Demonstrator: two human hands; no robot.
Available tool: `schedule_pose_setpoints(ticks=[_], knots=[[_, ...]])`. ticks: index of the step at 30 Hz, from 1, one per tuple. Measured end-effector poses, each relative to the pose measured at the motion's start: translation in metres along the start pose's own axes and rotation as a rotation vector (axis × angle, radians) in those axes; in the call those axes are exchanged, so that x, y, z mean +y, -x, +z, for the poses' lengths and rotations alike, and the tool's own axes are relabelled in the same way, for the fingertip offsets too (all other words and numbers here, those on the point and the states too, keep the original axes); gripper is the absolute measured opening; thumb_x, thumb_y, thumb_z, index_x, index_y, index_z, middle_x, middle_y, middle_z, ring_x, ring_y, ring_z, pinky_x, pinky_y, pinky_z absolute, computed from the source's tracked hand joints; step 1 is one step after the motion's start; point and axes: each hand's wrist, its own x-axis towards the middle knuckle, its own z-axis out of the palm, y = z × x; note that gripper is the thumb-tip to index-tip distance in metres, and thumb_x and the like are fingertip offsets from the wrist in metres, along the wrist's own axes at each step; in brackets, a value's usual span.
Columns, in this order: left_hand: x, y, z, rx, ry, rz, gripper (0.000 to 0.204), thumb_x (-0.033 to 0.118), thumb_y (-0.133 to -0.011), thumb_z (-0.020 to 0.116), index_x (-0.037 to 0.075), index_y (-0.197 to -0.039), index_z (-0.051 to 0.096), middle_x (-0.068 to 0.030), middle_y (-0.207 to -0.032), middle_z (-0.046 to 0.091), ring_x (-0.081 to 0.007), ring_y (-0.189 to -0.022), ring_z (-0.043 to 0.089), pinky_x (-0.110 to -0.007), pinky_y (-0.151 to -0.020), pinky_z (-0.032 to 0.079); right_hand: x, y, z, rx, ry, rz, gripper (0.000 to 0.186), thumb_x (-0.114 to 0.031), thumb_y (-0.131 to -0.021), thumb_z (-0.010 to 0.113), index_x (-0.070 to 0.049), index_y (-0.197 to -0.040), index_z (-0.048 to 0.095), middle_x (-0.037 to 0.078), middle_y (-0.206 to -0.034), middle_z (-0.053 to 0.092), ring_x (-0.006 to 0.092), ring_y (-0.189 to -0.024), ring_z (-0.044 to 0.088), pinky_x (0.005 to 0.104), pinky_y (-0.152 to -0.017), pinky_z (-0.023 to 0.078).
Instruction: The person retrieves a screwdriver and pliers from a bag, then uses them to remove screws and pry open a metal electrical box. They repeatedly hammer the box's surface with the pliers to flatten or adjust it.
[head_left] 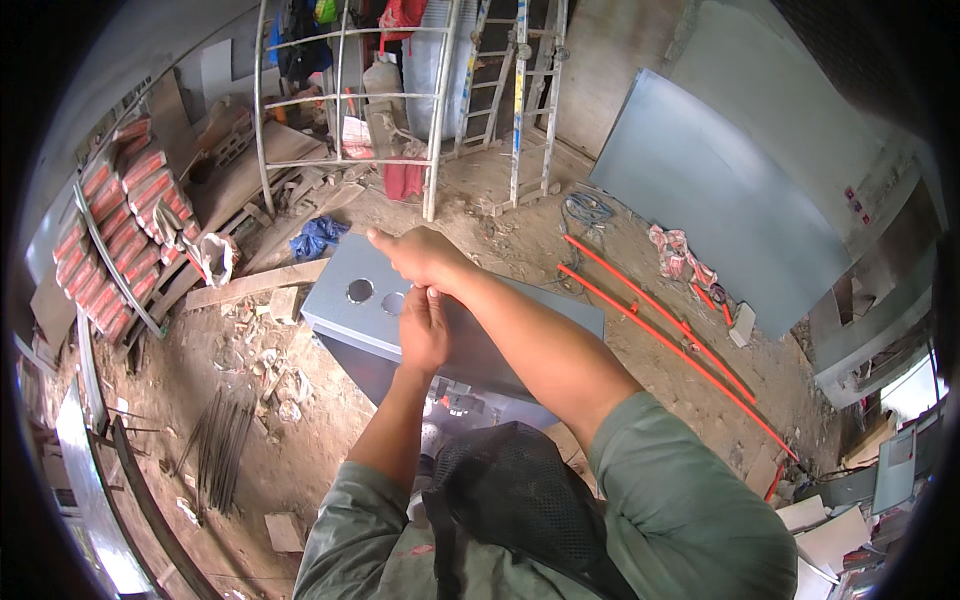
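A grey metal box (335,295), like an electrical enclosure, stands in front of me. Its top panel has an open round hole (360,291) and, to the right, a second round mark (393,303), partly covered by my left hand. Over the top panel, my right hand (425,258) is closed, with one digit sticking out to the left. My left hand (425,325) is closed just below it, its fingertips touching the underside of the right hand. Whatever the fingers hold, if anything, is hidden. Some small parts (458,398) show inside the box below my hands.
Orange pipes (670,345) lie on the dirt floor to the right, near a large grey sheet (715,190) against the wall. Ladders (518,110) and a metal frame (350,100) stand behind. Stacked red-and-white sacks (125,220), a plank (255,285) and thin rods (220,450) lie left.
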Motion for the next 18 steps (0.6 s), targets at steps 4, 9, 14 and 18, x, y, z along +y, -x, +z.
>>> schedule_pose_setpoints(ticks=[4,9,14,18], knots=[[-0.002,0.002,-0.007,0.095,-0.115,0.232,0.038,0.029,-0.115,0.041,-0.002,-0.113,0.063,-0.0254,-0.100,0.066,-0.0487,-0.096,0.062,-0.056,-0.095,0.048,0.019,0.051,-0.044,-0.057,-0.562,-0.017,0.065,-0.065,-0.102,0.057,-0.005,-0.083,0.068,0.001,-0.065,0.053,0.0114,-0.059,0.054,0.0308,-0.059,0.049],[-0.002,-0.001,-0.002,0.074,-0.050,0.115,0.038,0.032,-0.114,0.044,0.000,-0.109,0.064,-0.0249,-0.099,0.068,-0.0484,-0.097,0.063,-0.053,-0.084,0.049,0.136,0.184,-0.159,0.551,-1.375,-0.111,0.054,-0.064,-0.104,0.053,-0.015,-0.081,0.054,-0.001,-0.068,0.048,0.0185,-0.060,0.050,0.0420,-0.069,0.053],[0.001,0.001,0.008,-0.050,-0.168,0.064,0.040,0.034,-0.113,0.049,-0.001,-0.105,0.066,-0.0213,-0.092,0.071,-0.0428,-0.087,0.067,-0.047,-0.078,0.052,0.239,0.353,-0.188,0.816,-1.617,-0.355,0.058,-0.068,-0.100,0.057,-0.012,-0.085,0.061,0.002,-0.074,0.051,0.0227,-0.072,0.050,0.0455,-0.086,0.050],[0.004,0.009,0.013,-0.085,-0.181,0.065,0.033,0.030,-0.110,0.060,-0.001,-0.104,0.068,-0.0144,-0.086,0.074,-0.0247,-0.079,0.070,-0.036,-0.076,0.054,0.244,0.457,-0.163,0.986,-1.615,-0.381,0.061,-0.068,-0.101,0.056,-0.008,-0.092,0.066,0.004,-0.078,0.058,0.0234,-0.075,0.055,0.0484,-0.094,0.050]])
